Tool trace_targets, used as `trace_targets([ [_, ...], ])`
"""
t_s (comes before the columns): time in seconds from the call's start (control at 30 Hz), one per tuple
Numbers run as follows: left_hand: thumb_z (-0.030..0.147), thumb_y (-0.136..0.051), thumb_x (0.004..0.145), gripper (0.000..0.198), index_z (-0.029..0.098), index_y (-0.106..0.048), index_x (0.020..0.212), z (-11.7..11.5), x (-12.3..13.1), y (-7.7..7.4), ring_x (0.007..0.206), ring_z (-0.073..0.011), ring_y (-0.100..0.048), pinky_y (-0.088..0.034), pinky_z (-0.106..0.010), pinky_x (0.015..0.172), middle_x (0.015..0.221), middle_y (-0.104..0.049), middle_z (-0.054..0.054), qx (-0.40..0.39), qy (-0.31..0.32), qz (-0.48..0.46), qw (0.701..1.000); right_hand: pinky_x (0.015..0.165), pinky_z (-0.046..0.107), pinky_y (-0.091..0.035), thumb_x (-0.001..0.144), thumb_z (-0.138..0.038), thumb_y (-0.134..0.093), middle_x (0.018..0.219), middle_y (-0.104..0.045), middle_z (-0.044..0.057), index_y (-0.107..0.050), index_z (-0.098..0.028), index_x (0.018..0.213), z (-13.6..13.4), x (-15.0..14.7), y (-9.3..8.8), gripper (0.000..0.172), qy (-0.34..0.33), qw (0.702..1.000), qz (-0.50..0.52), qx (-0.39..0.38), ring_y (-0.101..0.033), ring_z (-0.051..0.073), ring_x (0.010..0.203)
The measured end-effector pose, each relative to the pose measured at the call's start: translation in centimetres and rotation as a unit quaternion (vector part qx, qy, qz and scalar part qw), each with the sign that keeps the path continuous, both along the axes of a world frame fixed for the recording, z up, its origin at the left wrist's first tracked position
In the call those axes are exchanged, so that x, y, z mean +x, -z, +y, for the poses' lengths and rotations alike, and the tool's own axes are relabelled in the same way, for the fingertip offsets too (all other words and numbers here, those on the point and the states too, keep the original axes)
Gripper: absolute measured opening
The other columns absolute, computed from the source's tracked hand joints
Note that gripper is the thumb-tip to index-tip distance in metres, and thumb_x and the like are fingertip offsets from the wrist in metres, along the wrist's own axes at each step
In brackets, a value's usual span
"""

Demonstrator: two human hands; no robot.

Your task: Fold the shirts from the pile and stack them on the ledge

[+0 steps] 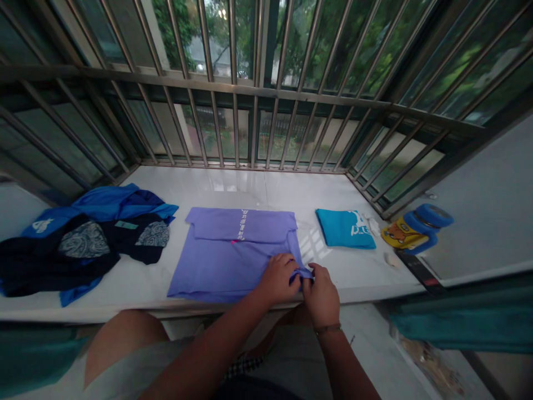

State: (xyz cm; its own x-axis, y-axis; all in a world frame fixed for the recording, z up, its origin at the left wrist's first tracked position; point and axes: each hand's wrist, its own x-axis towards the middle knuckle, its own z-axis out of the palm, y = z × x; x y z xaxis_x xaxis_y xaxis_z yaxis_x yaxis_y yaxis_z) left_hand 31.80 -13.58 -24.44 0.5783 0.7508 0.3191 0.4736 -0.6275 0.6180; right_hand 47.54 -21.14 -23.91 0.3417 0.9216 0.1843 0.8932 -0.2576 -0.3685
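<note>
Along the white window ledge (258,186), how much lies folded so far?

One piece for certain: a teal shirt (343,229) sits in a tidy square toward the right, just beside a yellow pouch (400,233).

And over on the left?

Nothing neat there. A heap of dark and blue clothes (83,250) lies spread loosely, none of it folded.

What about the middle?

A lilac T-shirt (229,266) lies flat there, only partly folded. Its top is turned over and one side is laid in, while the near corner stays bunched by the ledge's front edge.

Where are the hands?

Together at that corner, almost touching. The left hand (278,279) and the right hand (320,295) both pinch the bunched cloth.
</note>
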Motion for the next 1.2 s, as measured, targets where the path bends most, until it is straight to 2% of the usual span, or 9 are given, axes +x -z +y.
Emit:
trace_targets([
  [0.13, 0.038, -0.069, 0.099, 0.035, 0.022, -0.07, 0.13, -1.1, -0.2, -0.5, 0.131, -0.0325, -0.062, -0.044, -0.055, 0.118, 0.139, -0.072, -0.011, 0.026, 0.036, 0.08, 0.996, 0.083, 0.032, -0.048, 0.102, -0.016, -0.057, 0.133, -0.074, 0.012, -0.064, -0.018, 0.137, -1.1, 0.3, -0.2, 0.036, -0.003, 0.998, -0.023, -0.056, -0.076, 0.023, 0.103],
  [0.3, 0.041, -0.064, 0.105, 0.057, 0.02, -0.054, 0.156, -2.0, -1.4, 0.1, 0.148, -0.0335, -0.055, -0.027, -0.064, 0.133, 0.159, -0.062, -0.015, 0.062, 0.075, 0.132, 0.986, 0.078, 0.032, -0.046, 0.106, -0.021, -0.058, 0.116, -0.076, 0.01, -0.069, -0.02, 0.128, -2.5, 1.0, -0.2, 0.024, -0.055, 0.992, -0.092, -0.067, -0.075, 0.022, 0.094],
  [0.57, 0.036, -0.06, 0.11, 0.053, 0.027, -0.054, 0.162, -2.8, -2.8, 1.7, 0.16, -0.0285, -0.047, -0.031, -0.059, 0.134, 0.173, -0.051, -0.01, 0.126, 0.098, 0.179, 0.971, 0.077, 0.033, -0.047, 0.11, -0.025, -0.053, 0.108, -0.075, 0.008, -0.073, -0.024, 0.112, -4.1, 1.7, 0.0, 0.021, -0.134, 0.98, -0.137, -0.056, -0.072, 0.021, 0.089],
  [0.7, 0.036, -0.052, 0.113, 0.057, 0.024, -0.046, 0.168, -3.2, -3.1, 2.1, 0.16, -0.0258, -0.047, -0.031, -0.055, 0.134, 0.173, -0.051, -0.011, 0.142, 0.1, 0.178, 0.969, 0.08, 0.034, -0.048, 0.111, -0.028, -0.053, 0.105, -0.074, 0.008, -0.075, -0.023, 0.107, -4.1, 2.0, -0.9, 0.023, -0.148, 0.978, -0.135, -0.056, -0.07, 0.022, 0.091],
  [0.8, 0.035, -0.054, 0.113, 0.049, 0.02, -0.055, 0.159, -3.3, -3.0, 2.1, 0.148, -0.0268, -0.057, -0.032, -0.053, 0.131, 0.161, -0.063, -0.013, 0.13, 0.08, 0.165, 0.975, 0.087, 0.035, -0.049, 0.112, -0.028, -0.051, 0.106, -0.074, 0.01, -0.076, -0.022, 0.107, -3.2, 2.0, -1.7, 0.026, -0.131, 0.984, -0.123, -0.02, -0.069, 0.024, 0.096],
  [0.87, 0.03, -0.058, 0.111, 0.031, 0.02, -0.069, 0.139, -3.3, -2.9, 2.1, 0.13, -0.0268, -0.067, -0.039, -0.05, 0.125, 0.139, -0.075, -0.011, 0.121, 0.066, 0.161, 0.977, 0.093, 0.036, -0.051, 0.112, -0.025, -0.048, 0.111, -0.074, 0.012, -0.076, -0.02, 0.113, -2.3, 2.0, -1.9, 0.029, -0.132, 0.987, -0.097, 0.004, -0.069, 0.024, 0.099],
  [0.97, 0.025, -0.065, 0.107, 0.01, 0.021, -0.074, 0.109, -3.0, -2.9, 2.0, 0.107, -0.0263, -0.068, -0.049, -0.045, 0.105, 0.109, -0.077, -0.008, 0.118, 0.063, 0.168, 0.977, 0.097, 0.036, -0.053, 0.111, -0.021, -0.046, 0.116, -0.074, 0.013, -0.076, -0.018, 0.121, -1.0, 1.9, -1.4, 0.031, -0.133, 0.989, -0.059, 0.009, -0.07, 0.024, 0.101],
  [1.07, 0.023, -0.07, 0.104, 0.004, 0.021, -0.072, 0.101, -2.6, -3.1, 2.0, 0.102, -0.027, -0.066, -0.049, -0.043, 0.092, 0.101, -0.073, -0.007, 0.131, 0.065, 0.174, 0.974, 0.097, 0.036, -0.053, 0.111, -0.025, -0.05, 0.114, -0.074, 0.013, -0.075, -0.018, 0.12, -0.5, 1.9, -0.6, 0.028, -0.116, 0.992, -0.046, -0.008, -0.071, 0.025, 0.102],
  [1.2, 0.021, -0.07, 0.104, 0.005, 0.022, -0.071, 0.099, -2.3, -3.7, 2.2, 0.101, -0.0268, -0.064, -0.048, -0.042, 0.09, 0.102, -0.073, -0.008, 0.132, 0.066, 0.161, 0.976, 0.092, 0.036, -0.054, 0.11, -0.029, -0.057, 0.107, -0.074, 0.012, -0.074, -0.019, 0.115, -1.0, 2.4, 0.0, 0.021, -0.076, 0.995, -0.059, -0.031, -0.072, 0.026, 0.099],
])
